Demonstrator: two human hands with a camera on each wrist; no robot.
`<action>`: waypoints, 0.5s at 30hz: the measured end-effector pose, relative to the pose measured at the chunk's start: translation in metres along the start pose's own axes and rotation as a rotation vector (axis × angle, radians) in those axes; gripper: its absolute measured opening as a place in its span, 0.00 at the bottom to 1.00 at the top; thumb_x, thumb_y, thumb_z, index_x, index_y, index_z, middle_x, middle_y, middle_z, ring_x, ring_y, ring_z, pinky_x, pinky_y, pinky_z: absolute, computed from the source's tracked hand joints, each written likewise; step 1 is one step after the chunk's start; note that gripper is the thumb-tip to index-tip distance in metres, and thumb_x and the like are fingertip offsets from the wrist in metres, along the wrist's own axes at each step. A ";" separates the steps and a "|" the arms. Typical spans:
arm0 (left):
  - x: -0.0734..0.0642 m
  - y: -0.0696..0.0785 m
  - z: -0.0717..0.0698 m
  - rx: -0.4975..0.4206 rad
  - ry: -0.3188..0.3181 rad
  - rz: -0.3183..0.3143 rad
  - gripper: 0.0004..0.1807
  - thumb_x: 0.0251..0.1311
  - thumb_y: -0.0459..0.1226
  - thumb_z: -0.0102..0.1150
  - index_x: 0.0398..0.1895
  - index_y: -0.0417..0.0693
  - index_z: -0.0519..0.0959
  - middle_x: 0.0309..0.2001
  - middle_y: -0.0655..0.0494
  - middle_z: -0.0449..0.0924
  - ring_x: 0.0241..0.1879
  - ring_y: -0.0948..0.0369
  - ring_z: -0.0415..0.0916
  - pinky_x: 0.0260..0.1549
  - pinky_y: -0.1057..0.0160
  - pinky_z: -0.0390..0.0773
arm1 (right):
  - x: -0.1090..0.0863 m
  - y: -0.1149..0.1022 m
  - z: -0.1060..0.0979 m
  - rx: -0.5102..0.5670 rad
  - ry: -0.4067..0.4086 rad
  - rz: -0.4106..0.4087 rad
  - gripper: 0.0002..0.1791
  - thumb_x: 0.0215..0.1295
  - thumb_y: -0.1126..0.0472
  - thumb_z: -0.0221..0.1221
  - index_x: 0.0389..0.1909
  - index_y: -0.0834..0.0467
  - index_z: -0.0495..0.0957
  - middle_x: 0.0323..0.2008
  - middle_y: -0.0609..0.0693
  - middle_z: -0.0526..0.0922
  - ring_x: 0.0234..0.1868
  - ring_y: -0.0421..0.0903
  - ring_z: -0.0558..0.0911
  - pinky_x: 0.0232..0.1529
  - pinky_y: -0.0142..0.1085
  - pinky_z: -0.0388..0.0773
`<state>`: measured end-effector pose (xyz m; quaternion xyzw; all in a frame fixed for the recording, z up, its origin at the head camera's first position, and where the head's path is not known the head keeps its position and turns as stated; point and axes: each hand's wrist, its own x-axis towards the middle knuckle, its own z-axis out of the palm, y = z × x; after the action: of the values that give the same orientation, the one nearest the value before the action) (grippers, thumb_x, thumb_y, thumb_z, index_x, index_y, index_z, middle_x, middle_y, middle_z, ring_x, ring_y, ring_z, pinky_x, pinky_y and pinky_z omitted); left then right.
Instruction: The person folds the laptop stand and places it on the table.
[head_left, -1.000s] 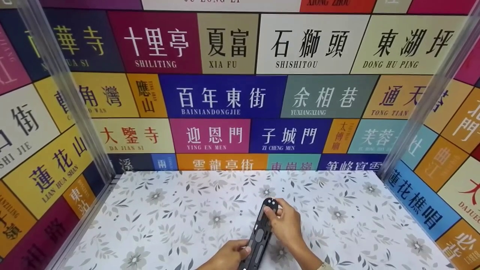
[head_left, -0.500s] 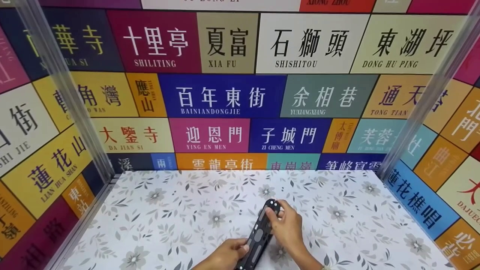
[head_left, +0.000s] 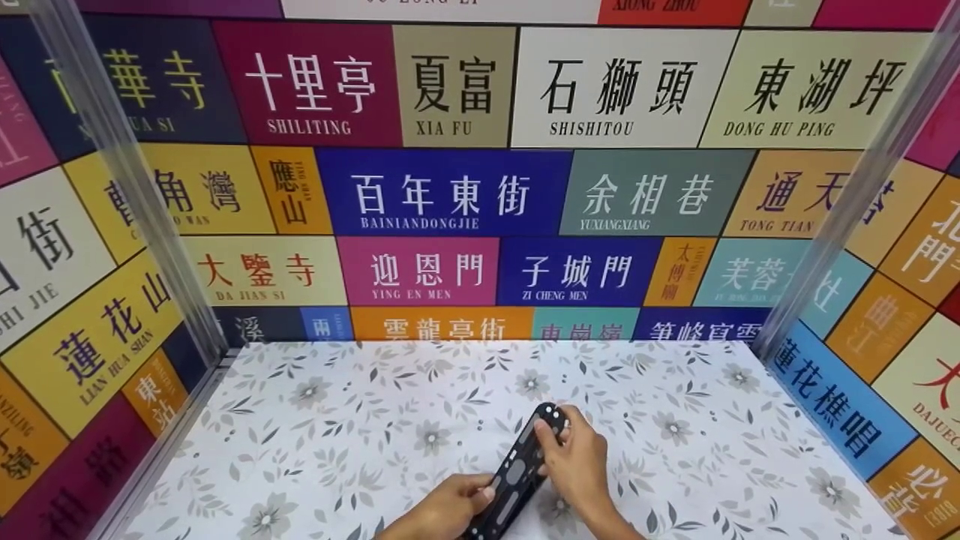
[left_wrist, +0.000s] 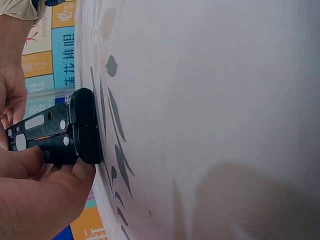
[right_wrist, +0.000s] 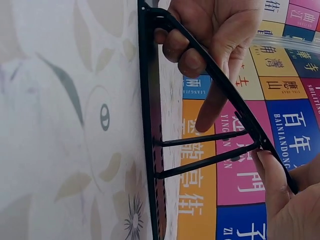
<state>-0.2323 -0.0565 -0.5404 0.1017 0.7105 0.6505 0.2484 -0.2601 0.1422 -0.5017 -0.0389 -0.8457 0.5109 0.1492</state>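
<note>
A black folding laptop stand (head_left: 515, 470) with grey pads slants across the near middle of the table in the head view. My left hand (head_left: 448, 507) grips its near end, thumb on top. Farther along, my right hand (head_left: 581, 456) pinches the far end between thumb and fingers. The right wrist view shows the laptop stand (right_wrist: 220, 79) partly unfolded: a sloping upper bar is raised over a base bar, with two thin struts between them. In the left wrist view, the rounded black ends (left_wrist: 84, 117) of the stand lie side by side, close to the tabletop.
A white floral cloth (head_left: 337, 420) covers the table. Behind it stands a wall of coloured panels (head_left: 442, 191) with Chinese lettering, continuing along both sides. Clear upright strips (head_left: 840, 202) stand at the two back corners.
The laptop stand has turned slightly clockwise, its far end shifting a little right and nearer. My left hand has moved slightly left; my right hand has followed the far end. Both keep their hold.
</note>
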 end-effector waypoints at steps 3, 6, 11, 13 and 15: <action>0.002 -0.001 -0.002 0.025 -0.002 0.005 0.15 0.66 0.38 0.48 0.52 0.50 0.79 0.34 0.51 0.82 0.32 0.59 0.78 0.32 0.60 0.79 | -0.002 0.001 0.000 -0.015 0.008 -0.011 0.11 0.61 0.53 0.61 0.44 0.47 0.75 0.14 0.46 0.77 0.11 0.50 0.79 0.11 0.35 0.72; 0.004 -0.003 -0.003 0.041 -0.010 -0.004 0.16 0.65 0.39 0.49 0.53 0.51 0.79 0.36 0.51 0.82 0.33 0.59 0.78 0.32 0.60 0.80 | -0.003 0.001 -0.001 -0.023 0.009 -0.016 0.11 0.61 0.53 0.61 0.44 0.48 0.74 0.14 0.47 0.77 0.10 0.49 0.79 0.11 0.34 0.72; 0.006 -0.003 -0.004 0.036 0.000 -0.007 0.15 0.65 0.38 0.50 0.52 0.52 0.79 0.36 0.52 0.82 0.32 0.59 0.78 0.32 0.60 0.80 | -0.004 0.001 -0.002 -0.008 0.000 -0.005 0.10 0.62 0.54 0.61 0.42 0.49 0.73 0.15 0.49 0.76 0.10 0.46 0.78 0.11 0.35 0.74; 0.006 -0.003 -0.004 0.039 0.009 -0.005 0.14 0.65 0.38 0.50 0.51 0.54 0.80 0.35 0.52 0.82 0.32 0.59 0.78 0.32 0.60 0.79 | -0.005 0.001 -0.002 -0.001 0.002 -0.003 0.09 0.62 0.55 0.60 0.41 0.49 0.72 0.14 0.49 0.76 0.09 0.45 0.78 0.11 0.35 0.75; 0.006 -0.004 -0.005 0.045 0.019 -0.010 0.14 0.64 0.38 0.50 0.50 0.55 0.81 0.34 0.52 0.81 0.31 0.59 0.78 0.31 0.61 0.79 | -0.006 0.001 -0.003 0.004 0.006 -0.001 0.09 0.62 0.55 0.60 0.41 0.49 0.72 0.14 0.50 0.75 0.09 0.44 0.78 0.11 0.36 0.75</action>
<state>-0.2388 -0.0582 -0.5452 0.0975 0.7278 0.6339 0.2428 -0.2536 0.1437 -0.5028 -0.0396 -0.8443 0.5124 0.1518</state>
